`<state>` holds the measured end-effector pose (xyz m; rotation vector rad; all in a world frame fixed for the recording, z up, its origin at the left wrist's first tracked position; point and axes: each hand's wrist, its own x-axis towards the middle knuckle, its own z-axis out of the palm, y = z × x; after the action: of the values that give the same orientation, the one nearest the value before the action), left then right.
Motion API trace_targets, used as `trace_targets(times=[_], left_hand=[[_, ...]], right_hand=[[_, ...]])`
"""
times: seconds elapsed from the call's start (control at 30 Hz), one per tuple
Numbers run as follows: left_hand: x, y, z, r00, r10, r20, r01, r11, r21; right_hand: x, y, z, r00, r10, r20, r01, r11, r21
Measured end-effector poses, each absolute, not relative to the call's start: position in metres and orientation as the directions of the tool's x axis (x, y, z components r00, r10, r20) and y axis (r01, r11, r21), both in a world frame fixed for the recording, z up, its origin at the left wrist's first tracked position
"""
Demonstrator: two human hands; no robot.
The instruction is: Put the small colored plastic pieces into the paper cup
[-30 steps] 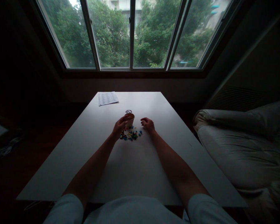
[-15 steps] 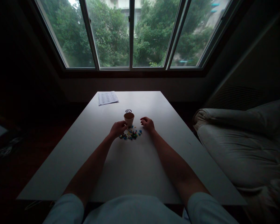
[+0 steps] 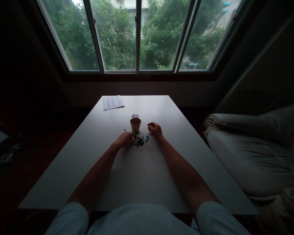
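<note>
A brown paper cup (image 3: pixel 135 127) stands upright on the white table, its open mouth facing up. In front of it lies a loose heap of small coloured pieces (image 3: pixel 139 141), blue, green, yellow and red, too small to name. My left hand (image 3: pixel 124 139) is at the left side of the heap, fingertips drawn together among the pieces just below the cup; what they pinch, if anything, is hidden. To the right of the cup rests my right hand (image 3: pixel 155 130), its fingers loosely bent and slightly apart, with nothing visible in them. It touches neither cup nor heap.
Printed sheets of paper (image 3: pixel 113 102) lie at the table's far left corner. A small round dark-rimmed item (image 3: pixel 135 116) sits just behind the cup. The white table (image 3: pixel 142 182) reaches toward a window, and a pale sofa (image 3: pixel 250 153) stands to the right.
My left hand has moved down from beside the cup onto the left part of the heap, covering some pieces. A blue piece now shows left of the cup. My right hand is still.
</note>
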<state>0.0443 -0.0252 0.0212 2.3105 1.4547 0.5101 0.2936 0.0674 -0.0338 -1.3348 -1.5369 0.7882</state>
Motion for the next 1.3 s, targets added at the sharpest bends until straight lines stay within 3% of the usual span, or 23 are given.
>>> trace_targets(times=[0.53,1.0,1.3], left_hand=[[0.044,-0.025,0.019,0.445,0.885,0.133,0.715,-0.441,0.542],[0.047,-0.026,0.018,0.457,0.882,0.115,0.754,-0.452,0.477],[0.055,-0.029,0.027,0.376,0.901,0.218,0.756,-0.434,0.49]], right_hand=[[0.294,0.07,-0.037,0.01,0.975,0.222,0.374,0.202,-0.905],[0.294,0.066,-0.032,0.005,0.974,0.225,0.387,0.205,-0.899],[0.294,0.069,-0.036,0.001,0.975,0.221,0.402,0.202,-0.893]])
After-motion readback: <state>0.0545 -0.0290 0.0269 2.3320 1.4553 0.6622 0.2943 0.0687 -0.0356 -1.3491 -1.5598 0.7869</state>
